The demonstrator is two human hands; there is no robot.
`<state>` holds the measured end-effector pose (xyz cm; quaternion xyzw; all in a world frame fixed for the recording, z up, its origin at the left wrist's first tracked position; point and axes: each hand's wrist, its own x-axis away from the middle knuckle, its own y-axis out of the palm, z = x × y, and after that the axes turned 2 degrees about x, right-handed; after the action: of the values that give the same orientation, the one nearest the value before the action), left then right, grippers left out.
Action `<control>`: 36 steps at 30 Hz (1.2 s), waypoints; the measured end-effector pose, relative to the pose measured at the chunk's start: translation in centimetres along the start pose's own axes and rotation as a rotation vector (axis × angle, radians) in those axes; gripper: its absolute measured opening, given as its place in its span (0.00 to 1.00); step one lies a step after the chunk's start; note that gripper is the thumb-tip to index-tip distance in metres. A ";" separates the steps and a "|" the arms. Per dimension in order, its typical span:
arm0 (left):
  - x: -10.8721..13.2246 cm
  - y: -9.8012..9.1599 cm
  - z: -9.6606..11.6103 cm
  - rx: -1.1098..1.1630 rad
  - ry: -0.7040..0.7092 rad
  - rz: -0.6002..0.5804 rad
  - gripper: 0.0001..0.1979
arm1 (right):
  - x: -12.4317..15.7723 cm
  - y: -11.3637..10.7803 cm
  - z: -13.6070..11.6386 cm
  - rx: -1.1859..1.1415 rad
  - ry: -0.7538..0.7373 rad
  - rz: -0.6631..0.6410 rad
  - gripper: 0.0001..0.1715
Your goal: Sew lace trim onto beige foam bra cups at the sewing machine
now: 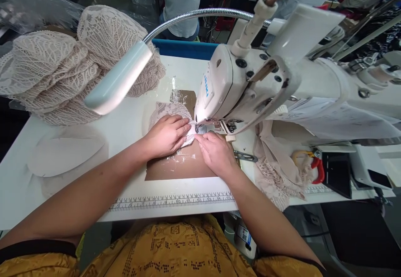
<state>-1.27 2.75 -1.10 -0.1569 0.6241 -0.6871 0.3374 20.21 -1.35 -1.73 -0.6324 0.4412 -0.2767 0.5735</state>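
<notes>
The largest item is a white sewing machine (pixel 219 80), its head overhanging the work from the right and covering the view past the needle area. A heap of beige lace pieces (pixel 62 68) occupies the far left. A lamp (pixel 120 78) on a flexible metal neck hangs before the heap, hiding part of it. To the right of the machine head, loose beige fabric (pixel 278 164) lies crumpled near red-and-yellow-handled scissors (pixel 318 168). Pale oval pieces (pixel 67 156) lie at left. The small lace piece (pixel 169 110) is at the needle area, partly over a brown sheet (pixel 184 166). The left hand (pixel 169 135) lies on it, fingers nearly flat and close together. The right hand (pixel 216 153) is beside the needle area, index finger extended to the lace edge, the others curled; whether it pinches cannot be told. A slim metal tool (pixel 246 156) lies just beyond the right wrist.

The work surface is a white tabletop (pixel 125 135). In the room beyond, a person in a pale shirt (pixel 183 1) is seen from behind.

A blue panel (pixel 184 49) borders the far edge; a printed ruler scale (pixel 172 202) follows the near edge. White surface separates the ovals from the brown sheet. The machine head leaves little room above the right hand.
</notes>
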 end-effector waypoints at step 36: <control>0.3 -0.9 0.5 0.182 0.181 -0.024 0.17 | 0.9 0.0 -0.3 0.089 -0.048 0.008 0.22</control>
<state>-1.45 2.17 -0.26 -0.0704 0.5853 -0.7560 0.2844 20.33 -2.30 -1.76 -0.6108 0.4171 -0.2787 0.6126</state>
